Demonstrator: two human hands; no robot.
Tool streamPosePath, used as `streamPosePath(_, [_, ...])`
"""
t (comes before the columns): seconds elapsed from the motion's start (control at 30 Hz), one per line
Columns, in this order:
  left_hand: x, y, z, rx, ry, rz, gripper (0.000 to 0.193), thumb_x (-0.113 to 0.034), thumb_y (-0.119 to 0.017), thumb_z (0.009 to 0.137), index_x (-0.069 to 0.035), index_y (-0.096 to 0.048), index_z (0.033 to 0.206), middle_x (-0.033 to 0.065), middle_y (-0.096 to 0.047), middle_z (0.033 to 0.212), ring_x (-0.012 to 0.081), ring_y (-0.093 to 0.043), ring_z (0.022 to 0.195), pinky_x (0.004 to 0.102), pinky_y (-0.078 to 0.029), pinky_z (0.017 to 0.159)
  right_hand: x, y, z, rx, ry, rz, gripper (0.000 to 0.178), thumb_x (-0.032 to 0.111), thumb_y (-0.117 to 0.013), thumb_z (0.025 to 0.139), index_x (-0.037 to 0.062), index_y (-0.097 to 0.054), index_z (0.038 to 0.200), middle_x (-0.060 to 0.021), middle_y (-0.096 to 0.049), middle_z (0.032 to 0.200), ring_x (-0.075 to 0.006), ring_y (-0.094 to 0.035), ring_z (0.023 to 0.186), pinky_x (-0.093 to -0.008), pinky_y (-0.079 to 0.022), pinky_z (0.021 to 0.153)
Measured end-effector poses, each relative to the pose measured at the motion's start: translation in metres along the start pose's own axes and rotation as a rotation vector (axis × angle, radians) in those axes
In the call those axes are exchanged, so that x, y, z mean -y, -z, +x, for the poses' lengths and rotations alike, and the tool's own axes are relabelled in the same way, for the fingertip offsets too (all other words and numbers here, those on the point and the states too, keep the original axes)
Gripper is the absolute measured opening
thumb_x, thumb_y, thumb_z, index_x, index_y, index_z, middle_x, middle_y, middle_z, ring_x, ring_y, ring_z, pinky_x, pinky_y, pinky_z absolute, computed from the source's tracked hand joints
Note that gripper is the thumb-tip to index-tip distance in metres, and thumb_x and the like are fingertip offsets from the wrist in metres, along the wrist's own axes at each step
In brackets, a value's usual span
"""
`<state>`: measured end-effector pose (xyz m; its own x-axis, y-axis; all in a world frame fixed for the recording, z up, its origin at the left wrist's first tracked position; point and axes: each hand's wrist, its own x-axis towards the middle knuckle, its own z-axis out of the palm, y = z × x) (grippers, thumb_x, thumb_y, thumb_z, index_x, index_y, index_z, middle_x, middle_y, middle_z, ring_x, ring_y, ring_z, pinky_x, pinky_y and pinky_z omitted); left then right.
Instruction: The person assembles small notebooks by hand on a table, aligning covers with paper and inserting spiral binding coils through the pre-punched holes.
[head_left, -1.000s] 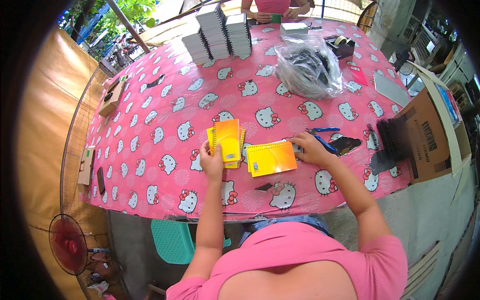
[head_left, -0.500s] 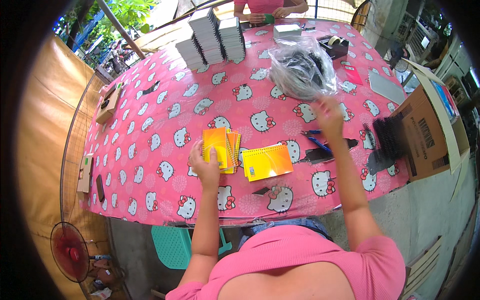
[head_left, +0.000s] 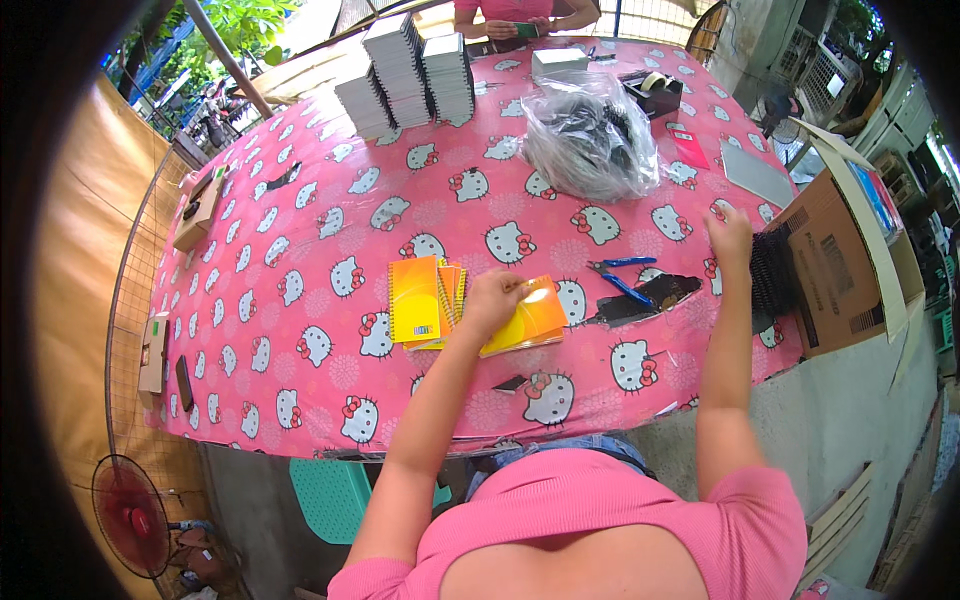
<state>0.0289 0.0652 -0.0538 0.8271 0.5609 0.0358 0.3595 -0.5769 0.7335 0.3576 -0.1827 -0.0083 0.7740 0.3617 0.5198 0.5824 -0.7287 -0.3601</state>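
At the table's middle, a stack of small orange-and-yellow spiral notebooks [head_left: 414, 300] lies beside a second small pile of yellow-orange notebooks [head_left: 537, 322]. My left hand [head_left: 494, 300] reaches across to this second pile, its fingers pinched at the top notebook's punched edge and covering part of it. Farther right, my right hand [head_left: 730, 240] hovers beside a bunch of black spiral binding coils [head_left: 773, 285]. Its fingers are curled, and whatever they may hold is too small to make out. Blue-handled pliers [head_left: 625, 285] lie between my hands on a black scrap [head_left: 655, 300].
A clear plastic bag of black coils [head_left: 590, 140] sits beyond, near a tape dispenser [head_left: 655, 95]. Tall stacks of spiral-bound books [head_left: 400, 75] stand at the far left. A cardboard box [head_left: 840, 255] borders the right edge. Across the table, a person's hands [head_left: 515, 30] hold something green.
My left hand has shifted right from the notebook stack to the second pile. My right hand has moved right, away from the plastic bag, to the black coils.
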Motion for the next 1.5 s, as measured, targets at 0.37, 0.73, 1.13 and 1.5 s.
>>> streamPosePath(0.37, [-0.046,0.032,-0.039,-0.256,-0.402,0.209,0.017,-0.017,-0.071,0.077,-0.009,-0.071,0.092,0.0056,-0.063,0.074,0.0228,-0.059,0.071,0.0371,-0.042,0.074,-0.005,-0.028,-0.045,0.010,0.101,0.054,0.028,0.023,-0.071,0.076,0.0062,-0.067,0.098,-0.0155,-0.061,0.099,-0.0334,-0.057,0.097,-0.0421,-0.046,0.085])
streamPosePath(0.73, [-0.052,0.025,-0.060,-0.344,-0.473,0.198,0.014,-0.013,-0.068,0.076,-0.011,-0.069,0.089,0.0038,-0.063,0.077,0.0225,-0.059,0.074,0.0391,-0.040,0.079,0.147,-0.113,0.116,0.043,0.102,0.082,0.034,0.034,-0.070,0.075,0.0081,-0.070,0.096,-0.0163,-0.063,0.101,-0.0331,-0.058,0.102,-0.0420,-0.048,0.088])
streamPosePath(1.13, [-0.057,0.024,-0.060,-0.400,-0.460,0.160,0.013,-0.008,-0.071,0.073,-0.008,-0.070,0.086,0.0044,-0.065,0.077,0.0212,-0.058,0.070,0.0355,-0.041,0.075,0.112,-0.137,0.164,-0.237,-0.036,0.277,0.034,0.035,-0.059,0.082,0.0038,-0.070,0.089,-0.0225,-0.065,0.086,-0.0376,-0.063,0.092,-0.0457,-0.049,0.080])
streamPosePath(1.5, [-0.059,0.024,-0.054,-0.403,-0.459,0.167,0.014,-0.006,-0.070,0.073,-0.007,-0.069,0.087,0.0038,-0.064,0.076,0.0211,-0.057,0.070,0.0349,-0.040,0.074,0.092,-0.151,0.171,0.172,-0.046,0.210,0.042,0.035,-0.075,0.074,-0.0002,-0.068,0.096,-0.0126,-0.070,0.083,-0.0240,-0.067,0.075,-0.0370,-0.051,0.067])
